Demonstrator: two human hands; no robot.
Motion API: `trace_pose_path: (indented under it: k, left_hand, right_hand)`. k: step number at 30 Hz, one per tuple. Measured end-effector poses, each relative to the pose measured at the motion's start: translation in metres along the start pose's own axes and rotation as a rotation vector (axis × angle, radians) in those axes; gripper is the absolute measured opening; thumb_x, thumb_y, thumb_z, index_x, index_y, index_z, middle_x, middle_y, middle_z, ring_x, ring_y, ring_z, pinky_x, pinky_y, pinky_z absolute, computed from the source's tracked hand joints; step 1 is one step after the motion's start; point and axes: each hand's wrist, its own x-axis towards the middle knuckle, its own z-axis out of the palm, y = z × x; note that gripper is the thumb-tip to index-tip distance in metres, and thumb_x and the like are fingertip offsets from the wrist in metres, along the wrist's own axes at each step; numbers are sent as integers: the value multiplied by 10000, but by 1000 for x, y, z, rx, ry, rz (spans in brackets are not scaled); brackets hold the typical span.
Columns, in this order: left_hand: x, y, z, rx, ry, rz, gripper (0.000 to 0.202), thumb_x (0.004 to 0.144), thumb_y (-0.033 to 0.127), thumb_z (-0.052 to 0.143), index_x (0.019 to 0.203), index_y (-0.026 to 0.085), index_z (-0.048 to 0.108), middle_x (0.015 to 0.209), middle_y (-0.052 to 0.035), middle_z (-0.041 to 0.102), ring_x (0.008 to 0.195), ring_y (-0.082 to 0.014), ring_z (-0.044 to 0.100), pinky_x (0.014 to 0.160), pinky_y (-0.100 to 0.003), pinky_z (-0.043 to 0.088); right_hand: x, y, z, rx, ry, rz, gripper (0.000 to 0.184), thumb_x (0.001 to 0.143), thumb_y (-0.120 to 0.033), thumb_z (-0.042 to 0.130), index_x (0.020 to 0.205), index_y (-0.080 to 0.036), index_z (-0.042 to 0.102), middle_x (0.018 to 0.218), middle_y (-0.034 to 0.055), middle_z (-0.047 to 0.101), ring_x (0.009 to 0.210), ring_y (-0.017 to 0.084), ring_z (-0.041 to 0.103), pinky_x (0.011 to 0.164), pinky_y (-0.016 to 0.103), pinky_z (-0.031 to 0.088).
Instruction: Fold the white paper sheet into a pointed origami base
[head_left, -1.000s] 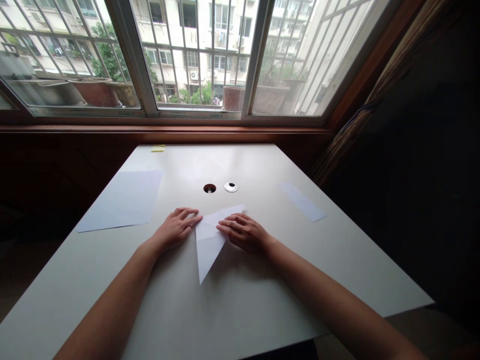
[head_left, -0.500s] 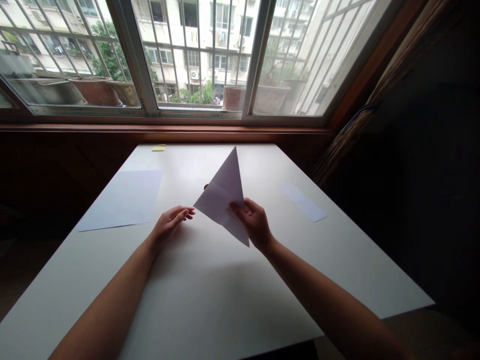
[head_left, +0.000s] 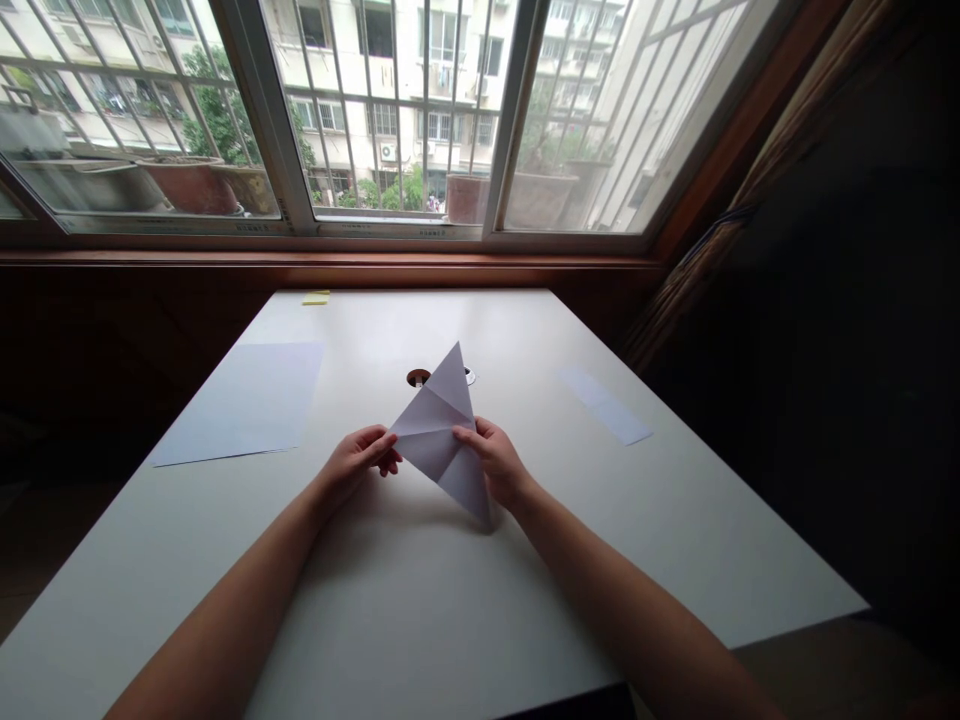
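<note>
A white sheet folded into a pointed triangle is held up over the middle of the white table, its long tip pointing away from me. My left hand pinches the paper's left corner, fingers curled. My right hand grips the right edge, thumb on top. The paper's lower corner reaches down close to the tabletop beside my right wrist.
A flat blank sheet lies at the left of the table, and a narrow paper strip at the right. A cable hole sits behind the folded paper. Yellow sticky notes lie at the far edge under the window.
The folded paper lay flat under both hands, then my right hand lifted it upright. Now it has come lower and my left hand has taken hold of its left corner.
</note>
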Motion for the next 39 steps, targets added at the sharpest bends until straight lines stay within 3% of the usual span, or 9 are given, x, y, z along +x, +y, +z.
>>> trace_pose_path:
  k: [11, 18, 26, 32, 39]
  left_hand:
    - [2, 0, 18, 18, 370, 195, 240, 787, 374, 752, 851, 150, 694, 668, -25, 667, 612, -131, 562, 569, -245, 421]
    - [3, 2, 30, -8, 490, 268, 324, 766, 371, 773, 1014, 178, 695, 870, -44, 703, 795, -170, 628, 751, -302, 502]
    - [3, -3, 29, 14, 485, 254, 354, 756, 405, 780, 1011, 173, 699, 913, -60, 723, 849, -191, 658, 778, -319, 521]
    - [3, -4, 32, 62, 388, 208, 326, 739, 409, 796, 947, 172, 712, 958, -77, 733, 910, -223, 674, 854, -368, 533]
    - [1, -4, 30, 8, 253, 159, 454, 737, 373, 805, 1146, 203, 706, 947, -62, 725, 878, -210, 660, 808, -336, 540]
  right_hand:
    - [-3, 6, -3, -13, -31, -68, 357, 691, -385, 809, 976, -198, 706, 988, 64, 740, 907, 251, 658, 837, 370, 491]
    - [-5, 1, -2, -23, -58, -45, 363, 695, -357, 805, 1005, -196, 707, 1003, 65, 737, 941, 256, 654, 836, 354, 491]
    - [-4, 4, -3, -7, -44, -54, 394, 688, -395, 808, 1009, -192, 704, 1027, 78, 733, 915, 254, 663, 817, 355, 503]
    - [-5, 5, -5, 8, 10, -12, 462, 653, -419, 836, 1013, -166, 694, 975, 87, 743, 847, 257, 686, 800, 376, 527]
    - [-4, 2, -10, 59, 40, 34, 461, 642, -392, 850, 1005, -150, 701, 963, 98, 749, 800, 245, 691, 742, 350, 540]
